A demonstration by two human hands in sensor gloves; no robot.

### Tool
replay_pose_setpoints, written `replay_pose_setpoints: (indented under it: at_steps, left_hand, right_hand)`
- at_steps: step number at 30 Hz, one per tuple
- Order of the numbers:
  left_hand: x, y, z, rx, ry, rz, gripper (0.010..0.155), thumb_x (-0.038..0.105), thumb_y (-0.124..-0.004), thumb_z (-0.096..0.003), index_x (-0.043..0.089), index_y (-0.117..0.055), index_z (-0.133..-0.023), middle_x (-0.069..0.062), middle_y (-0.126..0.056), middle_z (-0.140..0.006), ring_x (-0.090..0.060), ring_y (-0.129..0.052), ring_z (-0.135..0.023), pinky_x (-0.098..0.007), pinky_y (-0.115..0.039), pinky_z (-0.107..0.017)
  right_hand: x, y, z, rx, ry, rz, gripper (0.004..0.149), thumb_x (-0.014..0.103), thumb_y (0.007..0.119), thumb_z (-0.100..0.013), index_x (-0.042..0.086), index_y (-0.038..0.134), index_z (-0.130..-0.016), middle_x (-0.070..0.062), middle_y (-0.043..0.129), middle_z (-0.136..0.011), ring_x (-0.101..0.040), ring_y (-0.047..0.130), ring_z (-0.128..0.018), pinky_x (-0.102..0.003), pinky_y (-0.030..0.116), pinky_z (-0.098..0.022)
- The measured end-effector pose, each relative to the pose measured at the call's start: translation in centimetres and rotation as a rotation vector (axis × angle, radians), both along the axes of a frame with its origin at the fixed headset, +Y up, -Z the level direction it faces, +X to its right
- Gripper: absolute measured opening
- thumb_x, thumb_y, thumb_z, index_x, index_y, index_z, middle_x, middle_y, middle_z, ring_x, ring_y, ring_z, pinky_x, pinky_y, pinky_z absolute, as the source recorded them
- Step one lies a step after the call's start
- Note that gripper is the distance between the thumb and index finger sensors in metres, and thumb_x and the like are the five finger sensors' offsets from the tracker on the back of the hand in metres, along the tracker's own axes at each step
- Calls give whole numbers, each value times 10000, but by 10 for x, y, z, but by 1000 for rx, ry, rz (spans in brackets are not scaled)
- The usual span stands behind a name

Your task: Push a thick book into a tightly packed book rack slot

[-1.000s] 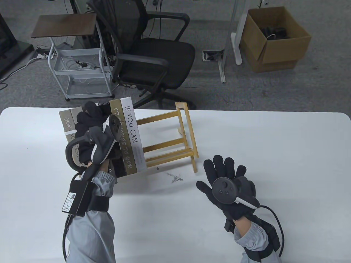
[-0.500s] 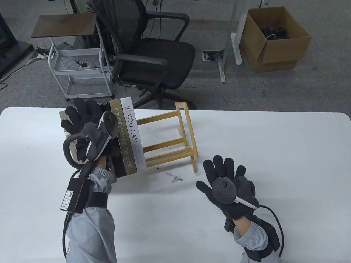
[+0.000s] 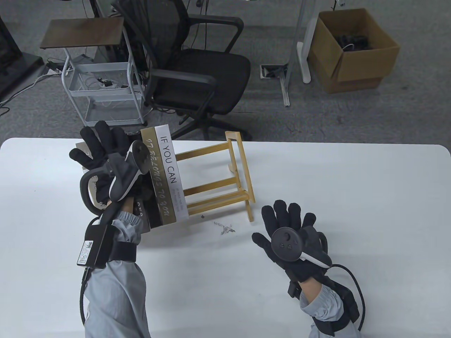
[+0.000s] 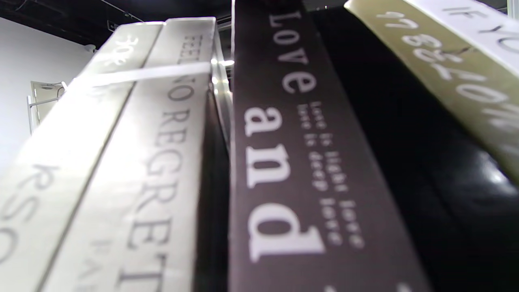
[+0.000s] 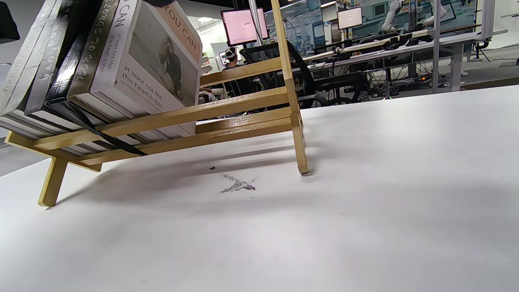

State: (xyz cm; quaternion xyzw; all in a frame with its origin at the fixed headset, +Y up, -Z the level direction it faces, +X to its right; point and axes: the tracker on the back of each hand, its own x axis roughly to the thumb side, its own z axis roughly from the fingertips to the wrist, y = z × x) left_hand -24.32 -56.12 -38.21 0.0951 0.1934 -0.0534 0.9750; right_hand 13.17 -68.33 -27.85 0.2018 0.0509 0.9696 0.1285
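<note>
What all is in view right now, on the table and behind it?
Book rack: one, yellow wood, on the table, right half unfilled.
Books: at least five, cream, black, olive and white spines, leaning at the rack's left end.
Table: one, white, with a dark smudge.
Office chair: one, black, behind the table.
Cart: one, white, wooden top, left of the chair.
Cardboard box: one, brown, open, far right on the floor.
Left hand: fingers spread over the books.
Right hand: open, right of the rack.
</note>
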Motion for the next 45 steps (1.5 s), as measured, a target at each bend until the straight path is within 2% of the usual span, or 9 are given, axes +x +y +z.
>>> replay_pose_setpoints:
  at_steps: [33, 38, 41, 45]
  left_hand:
    - [-2, -2, -2, -25, 23, 54, 565, 338, -452, -732, 271, -208, -1238, -223, -41, -1256, -533, -48, -1123, -794, -185, -739]
    - [6, -2, 9, 17, -27, 66, 614, 371, -482, -746, 234, -120, -1223, -249, -29, -1245, -585, -88, -1110, -807, -210, -734]
    - [18, -1, 23, 36, -94, 67, 630, 411, -498, -749, 214, -143, -1232, -260, -57, -1252, -605, -121, -1109, -817, -228, -729]
    - [34, -1, 47, 72, -212, 112, 700, 544, -527, -728, 185, -229, -1250, -267, -149, -1279, -625, -187, -1122, -833, -247, -722]
  right_hand:
    - [0, -1, 0, 4, -6, 9, 787, 468, 508, -686, -37, 217, -1216, -425, 85, -1193, -736, 68, -970, -836, 24, -521]
    - [-1, -1, 0, 7, -1, 7, 788, 469, 508, -686, -37, 216, -1216, -425, 83, -1193, -737, 68, -970, -837, 24, -521]
    - [-2, 0, 1, 11, 5, 8, 788, 468, 507, -687, -36, 214, -1216, -425, 83, -1193, -738, 68, -969, -837, 24, -521]
    - [-5, 1, 3, 20, 15, 9, 786, 468, 507, -687, -33, 211, -1216, -426, 83, -1193, -736, 69, -971, -838, 25, -521]
